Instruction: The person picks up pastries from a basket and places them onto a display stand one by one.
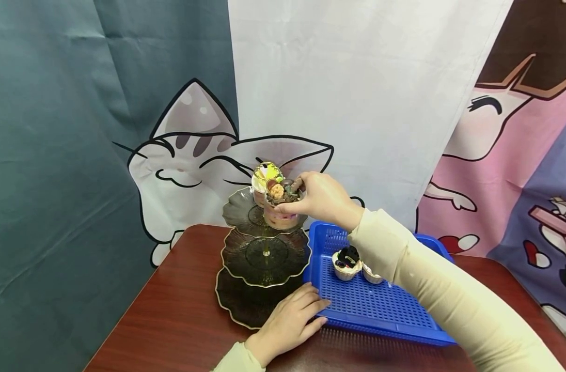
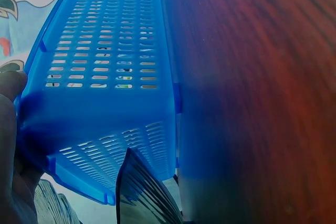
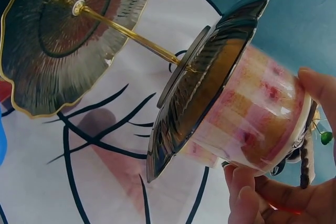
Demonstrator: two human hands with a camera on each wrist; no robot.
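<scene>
My right hand (image 1: 317, 199) grips a clear dessert cup (image 1: 281, 219) near its rim. Pink and yellow layers show through its wall (image 3: 257, 111), with dark toppings and a cookie on top. The cup's base meets the top plate (image 3: 210, 98) of a three-tier stand (image 1: 266, 258) with dark, gold-edged, scalloped plates. Behind it on that tier stands another dessert cup (image 1: 261, 181) with white cream and yellow pieces. My left hand (image 1: 289, 320) rests over the near left corner of a blue plastic basket (image 1: 380, 330), its fingers lying across the rim.
Inside the basket sit a cream cupcake (image 1: 345, 271) with a dark topping and a second cupcake (image 1: 372, 275), partly covered by my right sleeve. The stand's middle and bottom plates hold nothing visible. A reddish-brown table (image 1: 157, 305) is underneath; a cartoon-printed curtain (image 1: 357, 77) hangs behind.
</scene>
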